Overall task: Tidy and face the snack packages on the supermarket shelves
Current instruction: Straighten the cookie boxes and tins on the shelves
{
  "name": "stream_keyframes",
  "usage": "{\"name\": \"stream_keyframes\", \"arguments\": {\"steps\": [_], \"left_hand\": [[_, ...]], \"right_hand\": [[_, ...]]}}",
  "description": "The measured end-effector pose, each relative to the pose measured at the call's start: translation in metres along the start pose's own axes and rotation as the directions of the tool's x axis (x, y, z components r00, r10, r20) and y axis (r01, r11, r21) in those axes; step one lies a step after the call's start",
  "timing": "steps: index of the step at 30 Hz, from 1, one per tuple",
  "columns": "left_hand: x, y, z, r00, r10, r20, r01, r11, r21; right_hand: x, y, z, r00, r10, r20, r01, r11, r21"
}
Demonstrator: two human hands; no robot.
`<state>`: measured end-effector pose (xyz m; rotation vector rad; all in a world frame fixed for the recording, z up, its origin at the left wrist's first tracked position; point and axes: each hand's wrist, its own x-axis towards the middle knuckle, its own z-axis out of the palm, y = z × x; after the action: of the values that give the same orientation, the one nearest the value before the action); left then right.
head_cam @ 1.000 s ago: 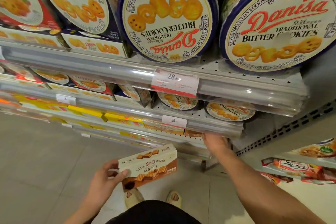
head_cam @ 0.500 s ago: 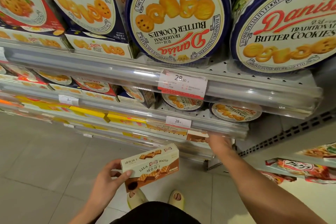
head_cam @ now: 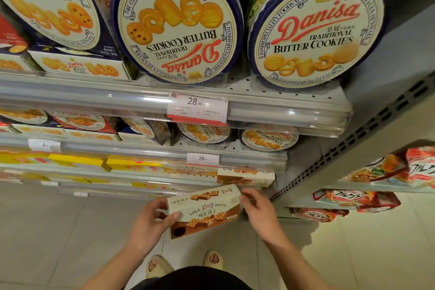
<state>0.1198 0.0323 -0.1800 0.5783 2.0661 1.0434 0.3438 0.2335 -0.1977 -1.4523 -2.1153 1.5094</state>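
- My left hand (head_cam: 150,221) grips the Lila wafer box (head_cam: 204,211) at its left end, thumb on the printed front, fingers curled behind.
- My right hand (head_cam: 257,207) sits at the box's right end, fingers loosely bent; whether they touch the box, I cannot tell.
- Box held in the air, front toward me, just below the matching wafer boxes (head_cam: 244,178) on the low shelf.
- Risk: one-ended grip lets the far end sag and twist.
- Risk: pushing in crooked could knock its shelved neighbours askew.
- Upside-down Danisa tin (head_cam: 177,23) overhead needs turning.
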Motion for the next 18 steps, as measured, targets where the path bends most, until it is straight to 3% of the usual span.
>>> {"name": "stream_keyframes", "arguments": {"steps": [3,7,13,18], "left_hand": [[0.012,0.014,0.02,0.998,0.018,0.061,-0.019,1.0,0.021],[0.026,0.039,0.051,0.999,0.017,0.043,-0.018,0.999,0.027],[0.039,0.093,0.092,1.0,-0.001,-0.026,0.001,1.0,-0.009],[0.048,0.111,0.101,0.99,-0.138,-0.022,0.129,0.964,-0.234]], "right_hand": [[-0.015,0.009,-0.006,0.988,0.144,-0.054,-0.126,0.958,0.256],[-0.024,0.001,-0.04,0.967,0.231,-0.108,-0.145,0.845,0.514],[-0.022,-0.007,-0.066,0.952,0.21,-0.221,-0.048,0.819,0.571],[-0.018,-0.015,-0.066,0.949,0.192,-0.249,-0.026,0.837,0.547]]}}
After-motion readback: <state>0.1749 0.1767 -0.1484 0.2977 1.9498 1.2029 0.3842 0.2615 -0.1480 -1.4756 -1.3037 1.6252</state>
